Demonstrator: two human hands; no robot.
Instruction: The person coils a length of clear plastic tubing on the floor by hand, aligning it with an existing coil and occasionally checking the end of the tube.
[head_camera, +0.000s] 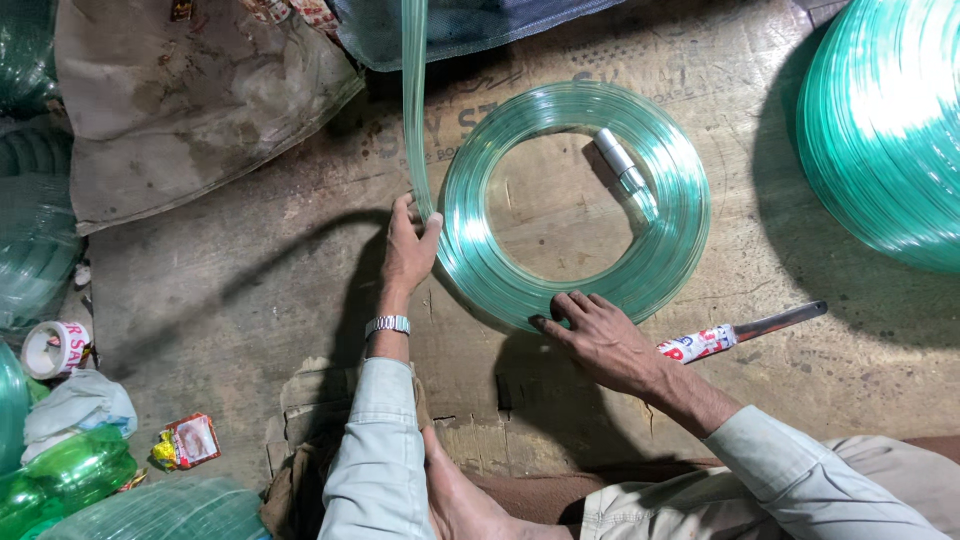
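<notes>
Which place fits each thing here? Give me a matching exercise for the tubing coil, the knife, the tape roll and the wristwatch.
Things:
1. green tubing coil
2. knife
3. tape roll
4. wristwatch

Places:
A. far left edge of the floor
B. on the left hand's wrist
C. beside the right hand
D. flat on the cardboard, under both hands

Pairs: 1-D, 2-C, 3-A, 4-B

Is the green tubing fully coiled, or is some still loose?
Partly coiled: the flat coil lies on the cardboard, but a loose strand runs from the left hand up out of frame.
</notes>
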